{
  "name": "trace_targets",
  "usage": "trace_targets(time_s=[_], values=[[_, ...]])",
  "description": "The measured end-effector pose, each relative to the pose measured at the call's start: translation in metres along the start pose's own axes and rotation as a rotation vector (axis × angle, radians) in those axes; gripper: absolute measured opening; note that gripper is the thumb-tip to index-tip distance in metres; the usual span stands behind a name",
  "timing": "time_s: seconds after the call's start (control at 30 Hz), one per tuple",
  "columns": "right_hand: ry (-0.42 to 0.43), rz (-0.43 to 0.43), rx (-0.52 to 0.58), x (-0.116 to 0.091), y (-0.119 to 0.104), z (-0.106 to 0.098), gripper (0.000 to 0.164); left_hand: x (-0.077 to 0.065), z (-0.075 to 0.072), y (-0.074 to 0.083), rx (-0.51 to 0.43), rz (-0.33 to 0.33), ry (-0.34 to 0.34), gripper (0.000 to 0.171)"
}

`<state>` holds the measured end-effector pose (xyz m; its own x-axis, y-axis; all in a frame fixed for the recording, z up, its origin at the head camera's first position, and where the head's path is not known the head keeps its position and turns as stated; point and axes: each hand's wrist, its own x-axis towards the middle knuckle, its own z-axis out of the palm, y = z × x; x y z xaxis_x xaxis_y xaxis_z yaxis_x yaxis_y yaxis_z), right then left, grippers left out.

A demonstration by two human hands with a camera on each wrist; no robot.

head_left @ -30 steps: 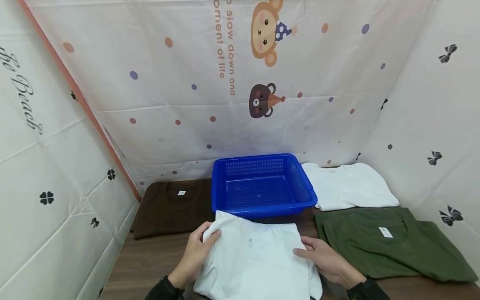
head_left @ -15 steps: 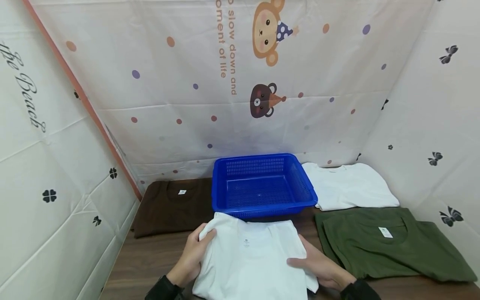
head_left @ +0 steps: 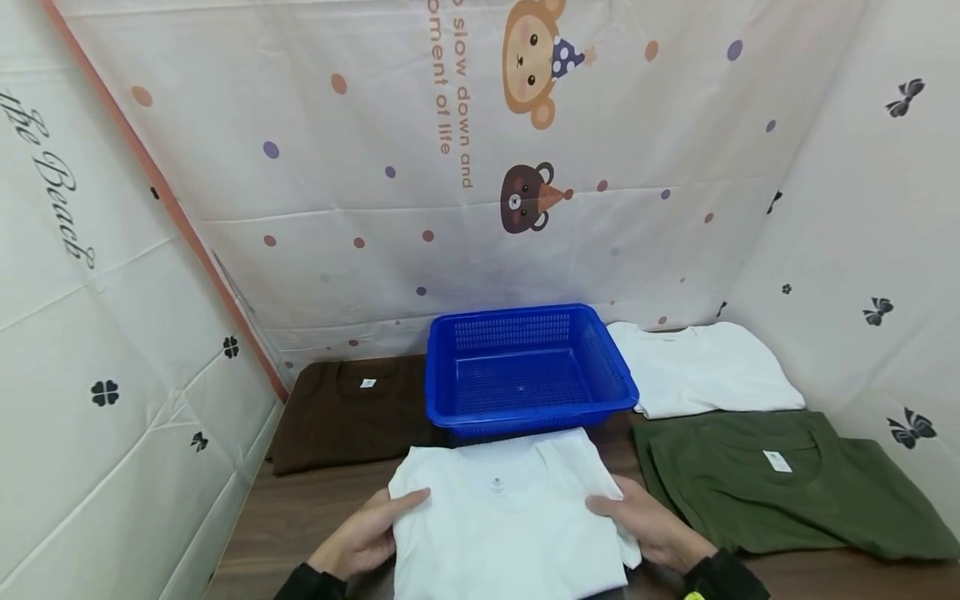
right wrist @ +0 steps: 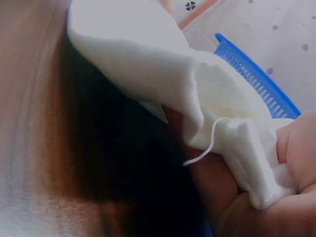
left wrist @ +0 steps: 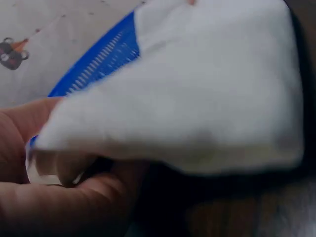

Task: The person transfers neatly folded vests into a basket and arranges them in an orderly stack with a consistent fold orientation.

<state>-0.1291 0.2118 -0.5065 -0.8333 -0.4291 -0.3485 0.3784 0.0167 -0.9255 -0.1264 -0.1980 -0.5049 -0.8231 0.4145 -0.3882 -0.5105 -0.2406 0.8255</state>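
A folded white T-shirt (head_left: 502,525) is held between both hands in front of the blue basket, its neckline with a small printed label toward the basket. My left hand (head_left: 367,533) grips its left edge, thumb on top and fingers underneath. On the opposite edge my right hand (head_left: 648,521) pinches the cloth the same way. In the left wrist view the T-shirt (left wrist: 187,94) stands off the table with a dark shadow below. A loose white thread (right wrist: 213,140) hangs from the cloth by the right fingers in the right wrist view.
The blue plastic basket (head_left: 517,421) stands at the back middle. Left of it lies a folded brown T-shirt (head_left: 352,425). On the right are another white T-shirt (head_left: 708,367) and a green T-shirt (head_left: 787,487) on the wooden table (head_left: 300,508). Printed cloth sheets (head_left: 337,183) wall the back and sides.
The left hand has shifted lower along its edge, and the T-shirt's upper left corner has come down so its top edge lies more level. Both hands keep hold of it.
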Motion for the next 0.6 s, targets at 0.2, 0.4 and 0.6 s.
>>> trace_targets(time_s=[0.2, 0.4, 0.6], values=[[-0.095, -0.014, 0.034, -0.003, -0.007, -0.008, 0.073, 0.0, 0.007, -0.004, 0.229, -0.01, 0.059, 0.08], [-0.124, 0.016, 0.033, -0.012, -0.007, -0.02, 0.08, -0.003, 0.024, 0.011, 0.285, 0.058, -0.03, 0.08], [-0.225, -0.01, 0.057, -0.023, -0.008, -0.036, 0.077, -0.012, 0.048, 0.039, 0.428, 0.173, -0.124, 0.085]])
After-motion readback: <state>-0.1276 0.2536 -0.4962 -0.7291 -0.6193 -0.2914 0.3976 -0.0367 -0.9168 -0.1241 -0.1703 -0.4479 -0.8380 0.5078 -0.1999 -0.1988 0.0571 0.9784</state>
